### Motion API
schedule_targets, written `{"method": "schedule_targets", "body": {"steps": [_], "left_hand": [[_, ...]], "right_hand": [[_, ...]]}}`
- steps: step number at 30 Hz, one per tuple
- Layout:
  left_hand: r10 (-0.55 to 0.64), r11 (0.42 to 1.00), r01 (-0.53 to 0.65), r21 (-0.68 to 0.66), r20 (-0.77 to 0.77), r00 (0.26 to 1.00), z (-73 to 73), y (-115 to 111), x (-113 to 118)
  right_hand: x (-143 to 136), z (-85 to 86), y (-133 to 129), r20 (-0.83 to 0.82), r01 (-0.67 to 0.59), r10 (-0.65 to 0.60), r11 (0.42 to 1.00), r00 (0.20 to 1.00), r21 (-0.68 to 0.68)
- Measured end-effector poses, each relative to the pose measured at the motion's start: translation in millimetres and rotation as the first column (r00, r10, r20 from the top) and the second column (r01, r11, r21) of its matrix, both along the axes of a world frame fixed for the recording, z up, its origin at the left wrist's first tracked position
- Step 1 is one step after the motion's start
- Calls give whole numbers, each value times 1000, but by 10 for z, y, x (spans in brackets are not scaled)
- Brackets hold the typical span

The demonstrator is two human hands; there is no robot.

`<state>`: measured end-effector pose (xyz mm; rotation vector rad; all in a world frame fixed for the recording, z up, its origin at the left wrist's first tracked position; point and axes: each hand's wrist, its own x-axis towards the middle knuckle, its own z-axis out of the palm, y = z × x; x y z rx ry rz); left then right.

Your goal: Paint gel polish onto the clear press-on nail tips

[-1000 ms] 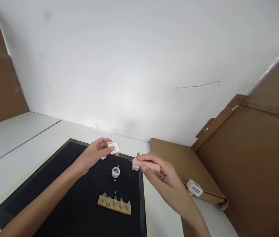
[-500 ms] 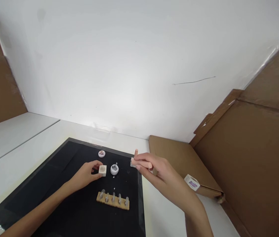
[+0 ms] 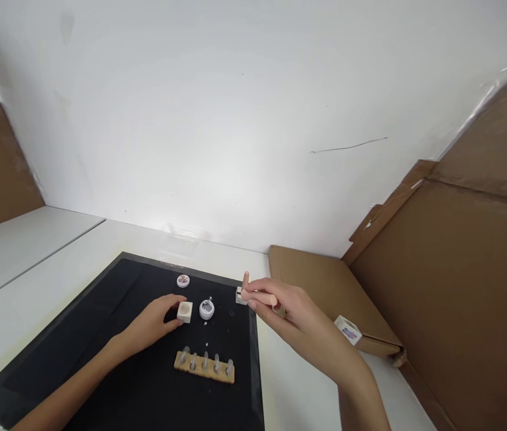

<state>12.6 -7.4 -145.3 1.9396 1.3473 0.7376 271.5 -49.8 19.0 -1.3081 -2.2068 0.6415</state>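
On the black mat (image 3: 145, 371), my left hand (image 3: 149, 323) pinches a small white square block (image 3: 185, 311) with a round mark on its top, thumb on one side and fingers on the other. My right hand (image 3: 295, 314) grips a pink stick (image 3: 260, 297) between thumb and fingers at the mat's right edge. Just beyond its fingertips, a second pink stick (image 3: 246, 279) stands upright by a small white box (image 3: 239, 296), partly hidden. A round white pot (image 3: 207, 309) with grey contents and a small silvery piece at its rim sits between the hands.
Nearer me lies a tan strip (image 3: 203, 373) with several clear nail-shaped tips standing on it. A round patterned lid (image 3: 183, 281) is at the back. To the right are a flat cardboard box (image 3: 316, 275) and a white box with a purple picture (image 3: 348, 330). A white wall (image 3: 235, 120) rises behind.
The camera view has shifted slightly, so most things appear a little further left. Both hands keep nearly the same positions and holds.
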Motion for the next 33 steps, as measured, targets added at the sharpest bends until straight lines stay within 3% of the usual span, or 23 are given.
{"method": "schedule_targets", "body": {"steps": [10,14,17,20,24,33], "left_hand": [[-28,997,34,72,-73,997,-41,-2,-31],[-60,987,72,143,-86,995,95,-94,-26],[-158,952,175,250,-89,983,253,-226,16],[-261,940,268,210,-61,963,363,-376,134],[-309,937,321,135,-106,945,384,-484,400],[-385,888,457,52,-460,800,359,-400,803]], "right_hand": [[9,-2,3,-59,-30,33,999,998,35],[-5,15,-7,18,9,-9,1000,1000,14],[-9,25,-14,44,16,-16,1000,999,1],[-4,18,-15,23,15,-15,1000,1000,5],[-2,0,-11,-47,-15,17,999,999,33],[-18,2,-12,-50,-41,45,996,998,77]]}}
